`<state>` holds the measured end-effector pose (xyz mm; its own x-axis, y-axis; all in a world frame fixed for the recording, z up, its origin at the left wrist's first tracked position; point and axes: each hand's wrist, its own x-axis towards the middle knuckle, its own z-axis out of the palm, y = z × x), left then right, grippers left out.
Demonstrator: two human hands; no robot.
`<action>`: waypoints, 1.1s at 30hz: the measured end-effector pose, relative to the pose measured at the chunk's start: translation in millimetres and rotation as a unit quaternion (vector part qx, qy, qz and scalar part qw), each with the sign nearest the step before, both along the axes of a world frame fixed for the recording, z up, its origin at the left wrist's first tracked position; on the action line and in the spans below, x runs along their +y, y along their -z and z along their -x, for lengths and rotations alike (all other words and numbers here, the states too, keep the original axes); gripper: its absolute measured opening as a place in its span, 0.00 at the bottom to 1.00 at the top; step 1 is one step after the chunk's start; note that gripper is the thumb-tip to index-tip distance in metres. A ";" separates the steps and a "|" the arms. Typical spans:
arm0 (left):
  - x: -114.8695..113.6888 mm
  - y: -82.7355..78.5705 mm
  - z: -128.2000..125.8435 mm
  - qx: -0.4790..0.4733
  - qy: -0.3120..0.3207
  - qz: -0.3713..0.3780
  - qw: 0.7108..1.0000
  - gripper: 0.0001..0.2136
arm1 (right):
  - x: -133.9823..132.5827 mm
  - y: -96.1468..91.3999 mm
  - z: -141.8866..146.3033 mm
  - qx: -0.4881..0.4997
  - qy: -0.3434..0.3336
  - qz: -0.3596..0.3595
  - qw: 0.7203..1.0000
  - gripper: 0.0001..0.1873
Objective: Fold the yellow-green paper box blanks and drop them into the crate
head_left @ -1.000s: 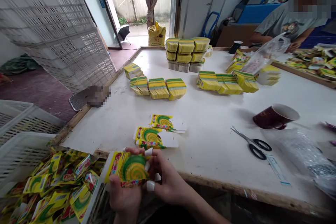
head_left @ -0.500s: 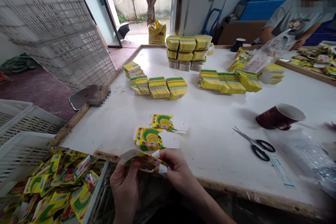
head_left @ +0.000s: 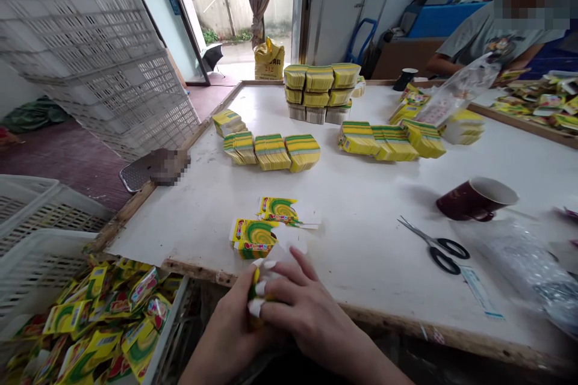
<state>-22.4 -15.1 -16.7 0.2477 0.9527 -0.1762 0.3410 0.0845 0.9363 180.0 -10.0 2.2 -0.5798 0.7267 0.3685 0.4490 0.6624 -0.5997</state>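
Observation:
At the table's near edge, a small yellow and green printed carton (head_left: pixel 255 290) is mostly hidden between my two hands. My left hand (head_left: pixel 232 322) wraps it from the left, closed on it. From the right, my right hand (head_left: pixel 304 310) folds over it with bent fingers, their tips covered in white wraps. A white flap sticks up above the fingers. Just beyond lie two more cartons, a nearer one (head_left: pixel 253 234) and a farther one (head_left: pixel 279 209), with yellow printed faces and white flaps; they look partly flat.
Bundled carton stacks (head_left: pixel 273 151) stand farther back. At the right are scissors (head_left: pixel 445 249), a dark mug (head_left: pixel 469 204) and clear plastic wrap (head_left: pixel 515 264). A white crate (head_left: pixel 169 325) of yellow packets is at lower left. Another person (head_left: pixel 487 42) works at the far right.
My hands have closed together around the carton, which was held out between my fingertips before. My right hand now covers most of it. The other person's hands have shifted slightly.

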 end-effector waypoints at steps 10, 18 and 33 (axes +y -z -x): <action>-16.8 20.9 -32.6 0.059 -0.025 -0.219 0.974 0.31 | 0.7 27.7 12.9 0.375 0.066 0.426 0.821 0.24; -13.2 25.9 -28.5 0.070 0.002 -0.154 0.986 0.32 | 3.4 23.5 12.2 0.320 0.045 0.339 0.883 0.23; -6.7 32.4 -11.0 0.109 -0.055 -0.160 0.980 0.33 | 6.6 17.8 -1.9 -0.010 -0.005 0.206 0.978 0.30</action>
